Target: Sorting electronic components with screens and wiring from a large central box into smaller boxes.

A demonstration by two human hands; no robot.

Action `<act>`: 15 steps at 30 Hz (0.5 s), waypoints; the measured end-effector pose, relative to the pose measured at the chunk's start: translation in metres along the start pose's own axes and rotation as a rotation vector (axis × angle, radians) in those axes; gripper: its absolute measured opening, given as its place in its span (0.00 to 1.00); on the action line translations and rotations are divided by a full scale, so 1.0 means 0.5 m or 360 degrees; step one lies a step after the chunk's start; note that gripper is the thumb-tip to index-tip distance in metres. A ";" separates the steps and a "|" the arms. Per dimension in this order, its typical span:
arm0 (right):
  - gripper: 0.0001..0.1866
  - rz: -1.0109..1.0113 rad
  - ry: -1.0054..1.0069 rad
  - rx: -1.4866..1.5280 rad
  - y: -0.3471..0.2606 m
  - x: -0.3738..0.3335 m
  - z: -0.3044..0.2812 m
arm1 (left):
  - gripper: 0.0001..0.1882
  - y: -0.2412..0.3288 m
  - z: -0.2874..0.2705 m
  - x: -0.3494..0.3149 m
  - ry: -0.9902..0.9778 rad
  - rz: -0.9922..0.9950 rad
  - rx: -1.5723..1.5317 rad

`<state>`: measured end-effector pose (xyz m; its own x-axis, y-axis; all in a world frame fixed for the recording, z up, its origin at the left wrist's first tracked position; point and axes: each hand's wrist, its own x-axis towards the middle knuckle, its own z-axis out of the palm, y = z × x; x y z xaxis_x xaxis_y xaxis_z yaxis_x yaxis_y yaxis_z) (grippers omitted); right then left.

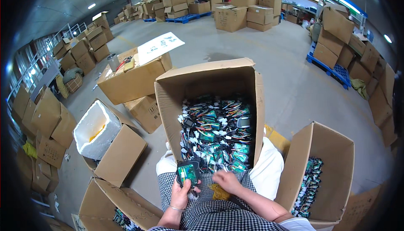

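My left hand grips a small black-cased device with a green circuit board, thumb on its near edge, at the front of the large open cardboard box. Inside that box lie many similar circuit-board units with coloured wires and white connectors. To the right of the held device, my right hand is closed with curled fingers; whatever is in them is too small or hidden to make out. A bundle of yellow ties or bands rests on my checked apron, just below that hand.
Right of me stands an open box with more boards; another box with boards is at lower left. A foam-lined carton sits on the left. Beyond it, a closed box carries a white sheet, a metal cup and tools.
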<state>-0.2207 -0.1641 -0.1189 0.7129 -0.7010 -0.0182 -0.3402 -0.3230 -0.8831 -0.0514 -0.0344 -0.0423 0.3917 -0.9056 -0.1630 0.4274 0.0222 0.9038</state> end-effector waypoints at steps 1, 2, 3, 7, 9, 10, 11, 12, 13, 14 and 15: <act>0.12 -0.0065 -0.0210 -0.0349 0.024 -0.015 0.025 | 0.22 0.002 -0.006 -0.010 0.0076 0.0028 -0.0028; 0.12 -0.0134 -0.0416 -0.0700 0.047 -0.029 0.047 | 0.22 0.003 -0.012 -0.017 0.0056 0.0005 -0.0060; 0.12 -0.0148 -0.0429 -0.0702 0.080 -0.041 0.075 | 0.22 0.005 -0.018 -0.025 0.0037 -0.0020 -0.0087; 0.10 -0.0210 -0.0764 -0.1377 0.164 -0.046 0.120 | 0.22 0.008 -0.006 -0.039 0.0028 -0.0032 -0.0113; 0.10 -0.0210 -0.0778 -0.1379 0.144 -0.043 0.111 | 0.22 0.005 -0.013 -0.040 0.0048 0.0011 -0.0074; 0.10 -0.0216 -0.0729 -0.1336 0.134 -0.046 0.101 | 0.22 0.003 -0.014 -0.044 0.0092 0.0031 -0.0063; 0.09 -0.0216 -0.0675 -0.1295 0.111 -0.047 0.085 | 0.22 0.003 -0.016 -0.046 0.0101 0.0032 -0.0066; 0.09 -0.0154 -0.0646 -0.1295 0.093 -0.051 0.074 | 0.22 0.002 -0.017 -0.049 0.0124 0.0022 -0.0057; 0.09 -0.0150 -0.0657 -0.1295 0.094 -0.053 0.070 | 0.22 0.001 -0.018 -0.052 0.0146 0.0011 -0.0048; 0.08 -0.0185 -0.0567 -0.1279 0.098 -0.056 0.067 | 0.21 0.001 -0.023 -0.054 0.0130 -0.0037 -0.0016; 0.09 -0.0220 -0.0476 -0.1264 0.100 -0.059 0.063 | 0.21 -0.001 -0.025 -0.054 0.0134 -0.0047 -0.0020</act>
<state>-0.2392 -0.1396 -0.1771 0.8732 -0.4616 -0.1563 -0.4873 -0.8205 -0.2989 -0.0520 -0.0044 -0.0434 0.4456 -0.8672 -0.2223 0.4496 0.0021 0.8932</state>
